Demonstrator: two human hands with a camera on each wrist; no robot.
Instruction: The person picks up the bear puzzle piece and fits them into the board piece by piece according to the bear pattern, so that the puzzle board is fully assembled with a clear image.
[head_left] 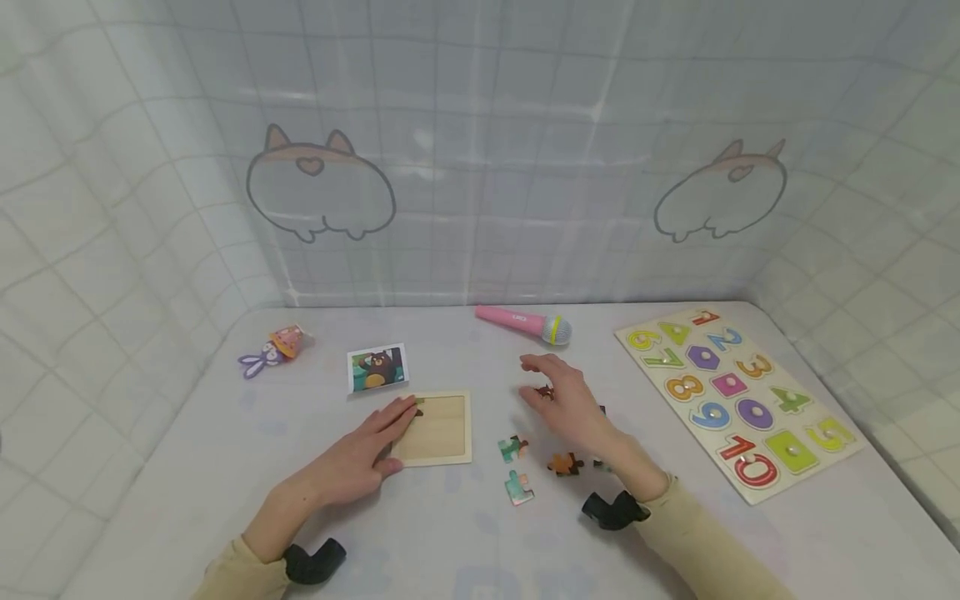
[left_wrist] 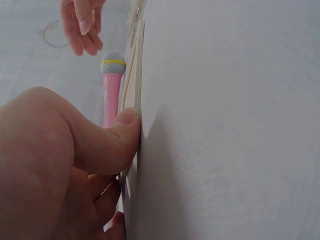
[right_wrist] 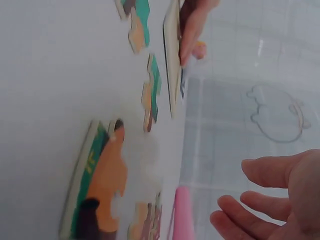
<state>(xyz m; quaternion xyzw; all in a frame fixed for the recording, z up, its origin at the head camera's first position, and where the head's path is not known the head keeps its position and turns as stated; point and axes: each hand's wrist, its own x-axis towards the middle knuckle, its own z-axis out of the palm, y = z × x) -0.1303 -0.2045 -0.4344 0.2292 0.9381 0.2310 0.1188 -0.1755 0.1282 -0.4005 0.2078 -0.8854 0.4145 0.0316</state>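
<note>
My left hand rests on the left side of a shallow wooden puzzle tray, fingers extended over its upper left corner. In the left wrist view its thumb presses on the tray's edge. A small green and brown puzzle piece shows inside the tray by the fingertips, partly covered. My right hand hovers over loose jigsaw pieces, fingers loosely bent, holding nothing in the right wrist view. A brown piece lies under it. Nearby are an orange piece and two teal ones, the upper touched with brown.
A bear picture card lies behind the tray, a bunny trinket at far left. A pink toy microphone lies at the back. The number-and-shape board occupies the right side. Fabric walls enclose the table.
</note>
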